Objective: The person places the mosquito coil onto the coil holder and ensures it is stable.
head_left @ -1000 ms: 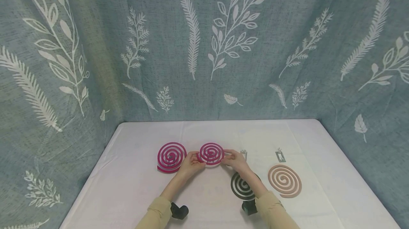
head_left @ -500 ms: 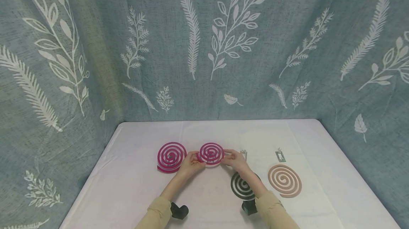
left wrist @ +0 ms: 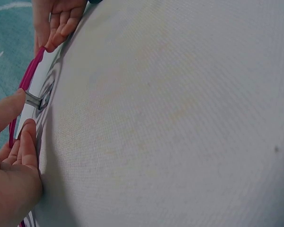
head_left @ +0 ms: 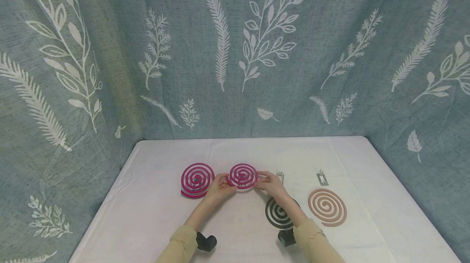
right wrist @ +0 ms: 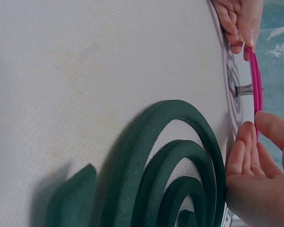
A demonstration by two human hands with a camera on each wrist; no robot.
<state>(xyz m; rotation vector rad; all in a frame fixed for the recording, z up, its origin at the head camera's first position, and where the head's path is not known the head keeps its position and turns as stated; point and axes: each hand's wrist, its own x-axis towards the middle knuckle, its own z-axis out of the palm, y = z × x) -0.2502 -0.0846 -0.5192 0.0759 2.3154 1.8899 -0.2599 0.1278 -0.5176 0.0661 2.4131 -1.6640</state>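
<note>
Both hands hold a magenta mosquito coil [head_left: 242, 176] near the table's middle. My left hand [head_left: 219, 188] pinches its left edge, thumb on top and fingers below. On the opposite edge, my right hand [head_left: 273, 186] pinches with thumb and fingers. Under the coil stands a small metal stand [left wrist: 34, 100], its upright reaching up to the coil, which lies roughly level above the table. A second magenta coil [head_left: 197, 180] lies left of my left hand, with something grey showing beneath its middle. Below my right forearm is a dark green coil [head_left: 273, 218], partly hidden.
A tan coil [head_left: 326, 204] lies flat at the right, with a metal stand [head_left: 322, 179] behind it. Another stand [head_left: 280, 176] is partly hidden by my right hand. Black devices [head_left: 207, 243] sit at both sleeves. A leaf-patterned curtain [head_left: 235, 71] hangs behind the white table [head_left: 235, 149].
</note>
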